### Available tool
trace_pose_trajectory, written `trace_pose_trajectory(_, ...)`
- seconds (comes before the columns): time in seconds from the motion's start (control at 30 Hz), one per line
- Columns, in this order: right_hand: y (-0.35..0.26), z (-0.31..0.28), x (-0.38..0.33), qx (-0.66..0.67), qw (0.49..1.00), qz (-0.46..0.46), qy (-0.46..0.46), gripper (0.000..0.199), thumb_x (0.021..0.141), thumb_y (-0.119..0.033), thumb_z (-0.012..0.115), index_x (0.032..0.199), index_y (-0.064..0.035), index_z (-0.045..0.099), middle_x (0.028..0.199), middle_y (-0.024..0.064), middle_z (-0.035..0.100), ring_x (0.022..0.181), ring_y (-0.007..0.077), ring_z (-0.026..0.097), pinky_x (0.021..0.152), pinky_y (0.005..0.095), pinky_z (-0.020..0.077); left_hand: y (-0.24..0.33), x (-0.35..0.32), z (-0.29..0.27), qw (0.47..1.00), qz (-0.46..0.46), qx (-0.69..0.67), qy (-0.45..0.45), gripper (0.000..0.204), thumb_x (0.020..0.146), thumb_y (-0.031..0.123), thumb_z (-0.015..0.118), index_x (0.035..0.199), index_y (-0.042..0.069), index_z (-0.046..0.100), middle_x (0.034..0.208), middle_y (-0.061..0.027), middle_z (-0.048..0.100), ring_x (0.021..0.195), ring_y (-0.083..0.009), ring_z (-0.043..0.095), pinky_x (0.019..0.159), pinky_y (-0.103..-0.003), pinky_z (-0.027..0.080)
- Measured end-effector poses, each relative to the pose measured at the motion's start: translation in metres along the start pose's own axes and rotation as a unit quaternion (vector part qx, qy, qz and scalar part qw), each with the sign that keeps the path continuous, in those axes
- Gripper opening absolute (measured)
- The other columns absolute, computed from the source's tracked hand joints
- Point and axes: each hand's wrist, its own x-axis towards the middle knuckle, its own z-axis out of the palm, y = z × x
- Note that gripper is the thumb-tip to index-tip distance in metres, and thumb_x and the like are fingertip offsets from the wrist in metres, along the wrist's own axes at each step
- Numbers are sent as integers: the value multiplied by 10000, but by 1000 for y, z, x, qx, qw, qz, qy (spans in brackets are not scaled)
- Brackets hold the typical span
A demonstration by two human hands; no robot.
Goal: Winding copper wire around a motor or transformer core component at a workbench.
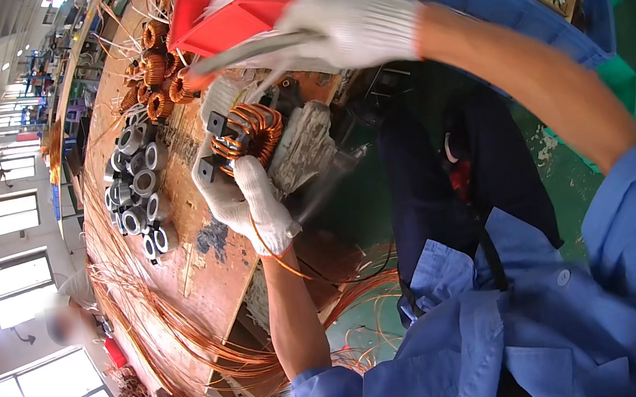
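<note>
Under my left hand [247, 202] sits the copper-wound coil [250, 132], its ring of orange wire held against the wooden bench [205, 276]; my gloved fingers are wrapped around its near side, grasping it firmly. Just above that grip my right hand [356, 24] is clenched on a slim metal tool [244, 55] whose tip points left, over the coil. Judging by how full the winding looks, most of the turns are on, though a loose copper tail [282, 259] trails down from my left palm, so the end seems not yet dressed. Beyond the coil, farther from my grip, finished wound coils [154, 74] lie in a heap, and bare grey cores [135, 187] wait to the left, so plenty is left. A red tray [221, 21] of white sleeves stands past my right hand.
</note>
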Motion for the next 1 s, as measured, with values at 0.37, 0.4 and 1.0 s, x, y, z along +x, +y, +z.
trace_pose_trajectory(0.37,-13,130,-157,696,551,460,-7,212,1037,-213,644,981,-9,628,614,-28,475,457,69,419,427,262,367,3,-33,40,909,3,384,161,591,1110,281,410,1586,-62,340,1569,-248,411,1278,-368,552,1117,-460,407)
trace_pose_trajectory(0.4,-26,134,-166,735,509,446,33,207,1035,-203,641,963,-10,617,613,-30,461,456,73,398,428,260,356,-4,-35,48,893,57,408,184,588,1116,295,415,1581,-61,352,1572,-258,413,1317,-351,526,1143,-455,386)
trace_pose_trajectory(1.0,-87,155,-134,549,694,460,75,123,1042,-54,523,1103,-11,621,937,64,628,845,152,669,675,305,599,55,-66,-30,937,188,225,-190,317,955,264,659,1126,-3,649,774,-86,592,734,-279,612,762,-473,563)
